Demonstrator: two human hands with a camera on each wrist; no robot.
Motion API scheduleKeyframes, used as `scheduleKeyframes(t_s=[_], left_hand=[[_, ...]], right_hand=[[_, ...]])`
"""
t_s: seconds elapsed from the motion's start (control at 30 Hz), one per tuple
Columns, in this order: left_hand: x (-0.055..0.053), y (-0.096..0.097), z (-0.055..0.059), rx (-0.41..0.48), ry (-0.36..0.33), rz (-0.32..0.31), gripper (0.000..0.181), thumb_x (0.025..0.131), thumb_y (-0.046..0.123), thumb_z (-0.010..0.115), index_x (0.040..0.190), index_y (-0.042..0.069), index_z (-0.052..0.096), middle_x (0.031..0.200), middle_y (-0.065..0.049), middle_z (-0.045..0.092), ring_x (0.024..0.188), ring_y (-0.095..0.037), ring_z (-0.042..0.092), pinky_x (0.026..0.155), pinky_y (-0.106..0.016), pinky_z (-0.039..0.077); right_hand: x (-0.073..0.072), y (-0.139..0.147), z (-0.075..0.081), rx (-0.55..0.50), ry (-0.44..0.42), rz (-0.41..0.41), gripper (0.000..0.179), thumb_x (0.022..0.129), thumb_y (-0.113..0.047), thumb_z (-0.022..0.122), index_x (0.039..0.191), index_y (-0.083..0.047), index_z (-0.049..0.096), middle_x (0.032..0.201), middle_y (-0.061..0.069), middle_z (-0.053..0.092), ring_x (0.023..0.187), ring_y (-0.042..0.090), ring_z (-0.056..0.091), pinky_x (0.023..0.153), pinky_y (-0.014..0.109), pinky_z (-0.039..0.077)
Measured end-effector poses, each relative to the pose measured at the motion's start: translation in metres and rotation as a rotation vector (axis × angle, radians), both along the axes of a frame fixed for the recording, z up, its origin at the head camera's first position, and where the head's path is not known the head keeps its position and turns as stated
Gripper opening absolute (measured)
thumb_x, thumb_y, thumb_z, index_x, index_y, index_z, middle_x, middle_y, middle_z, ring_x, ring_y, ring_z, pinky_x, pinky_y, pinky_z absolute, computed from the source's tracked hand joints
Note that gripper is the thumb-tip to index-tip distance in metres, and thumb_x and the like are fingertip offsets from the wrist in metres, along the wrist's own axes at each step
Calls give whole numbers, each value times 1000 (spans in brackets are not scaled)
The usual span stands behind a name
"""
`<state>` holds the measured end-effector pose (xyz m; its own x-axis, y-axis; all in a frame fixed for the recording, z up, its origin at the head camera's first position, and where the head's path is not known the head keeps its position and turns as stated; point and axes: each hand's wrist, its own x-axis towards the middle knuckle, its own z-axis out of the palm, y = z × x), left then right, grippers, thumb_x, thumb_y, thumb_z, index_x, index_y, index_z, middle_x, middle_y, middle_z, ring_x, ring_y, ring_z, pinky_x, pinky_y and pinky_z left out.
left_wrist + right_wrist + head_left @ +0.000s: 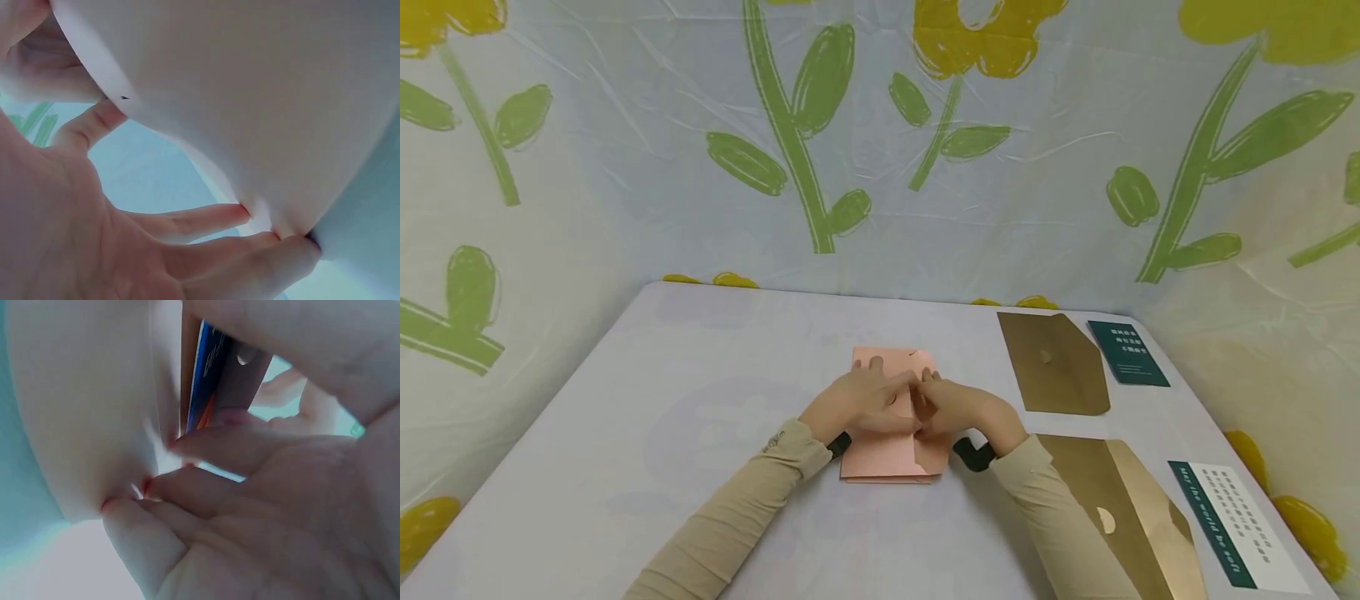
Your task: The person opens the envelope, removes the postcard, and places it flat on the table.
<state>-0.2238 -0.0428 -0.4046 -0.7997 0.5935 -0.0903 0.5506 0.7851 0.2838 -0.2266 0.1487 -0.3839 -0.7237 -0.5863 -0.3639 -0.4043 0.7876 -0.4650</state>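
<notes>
A pink envelope [876,457] lies on the table under both hands, its long flap side turned to the right and partly lifted. Across its upper middle rests my left hand [868,398], its fingers spread and fingertips touching the paper. On the right side my right hand [955,408] pinches the raised flap with bent fingers. Close up, the right wrist view shows fingertips against the pink paper [81,412], with the edge of a dark blue card [205,378] showing behind it. Left fingertips [240,214] touch the paper [250,94] in the left wrist view.
To the right lie two gold-brown envelopes, one at the back [1052,367] and one nearer [1093,475], partly behind my right sleeve. Beside them lie a dark green card [1127,354] and a white-and-green printed card [1240,525]. A flowered cloth [700,208] hangs behind the table.
</notes>
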Motion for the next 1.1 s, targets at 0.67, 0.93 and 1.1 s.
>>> scheduleKeyframes(t_s=[0.67, 0.93, 1.1], left_hand=[[-1, -1, -3, -29, 20, -6, 70, 84, 75, 56, 137, 31, 50, 86, -1, 53, 84, -19, 47, 78, -40, 46], [3, 1, 1, -197, -53, 36, 133, 66, 90, 59, 158, 4, 18, 153, -33, 29, 138, -45, 38, 113, -51, 31], [6, -8, 3, -229, -135, 62, 140, 59, 89, 67, 159, 6, 15, 160, -30, 10, 146, -48, 13, 112, -52, 31]], right_hand=[[0, -1, -3, 9, -18, 16, 37, 96, -15, 62, 133, -8, 63, 156, 38, 6, 146, 51, 5, 113, 60, 23], [-2, -1, -6, -16, 36, 6, 34, 98, -10, 53, 128, -5, 67, 153, 41, 15, 144, 53, 13, 113, 59, 23], [-2, -3, -7, -20, 48, -27, 33, 98, -11, 54, 126, -4, 69, 153, 39, 18, 145, 50, 16, 115, 57, 22]])
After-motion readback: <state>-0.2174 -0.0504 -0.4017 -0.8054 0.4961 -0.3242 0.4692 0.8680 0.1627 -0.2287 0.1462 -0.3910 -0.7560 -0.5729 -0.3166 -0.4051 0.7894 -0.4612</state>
